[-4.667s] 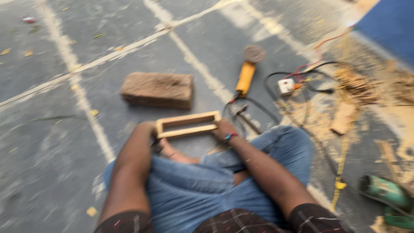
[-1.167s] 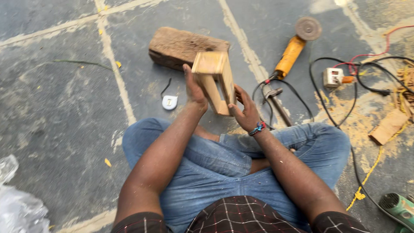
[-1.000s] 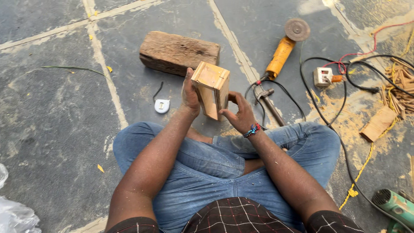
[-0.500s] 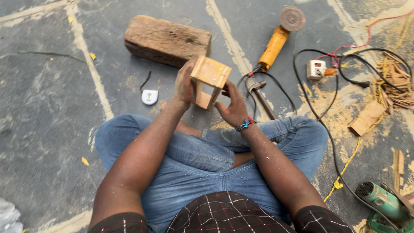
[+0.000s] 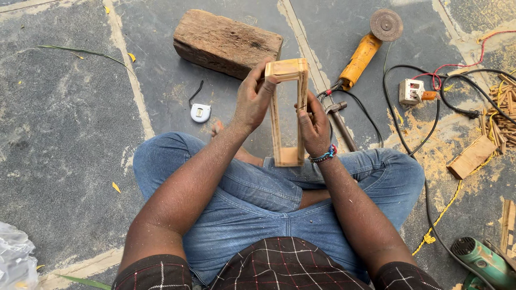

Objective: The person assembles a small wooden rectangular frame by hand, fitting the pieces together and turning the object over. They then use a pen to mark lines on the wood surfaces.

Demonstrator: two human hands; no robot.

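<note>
I sit cross-legged on a grey paved floor and hold a narrow rectangular wooden frame (image 5: 287,110) upright over my lap. My left hand (image 5: 252,99) grips the frame's upper left corner and left rail. My right hand (image 5: 314,126) holds the right rail lower down, with a beaded band on the wrist. The frame's bottom end rests near my jeans. Its hollow middle shows the floor behind it.
A rough wooden block (image 5: 226,43) lies ahead. A yellow angle grinder (image 5: 371,43), a hammer (image 5: 341,121), black cables and a white socket box (image 5: 411,91) lie to the right. A small tape measure (image 5: 200,111) sits left. Wood scraps (image 5: 473,156), sawdust and a green power tool (image 5: 484,263) are at right.
I have turned the frame from a tilted, end-on pose to upright with its open face toward me. My hands have shifted along its rails. The camera view moved slightly.
</note>
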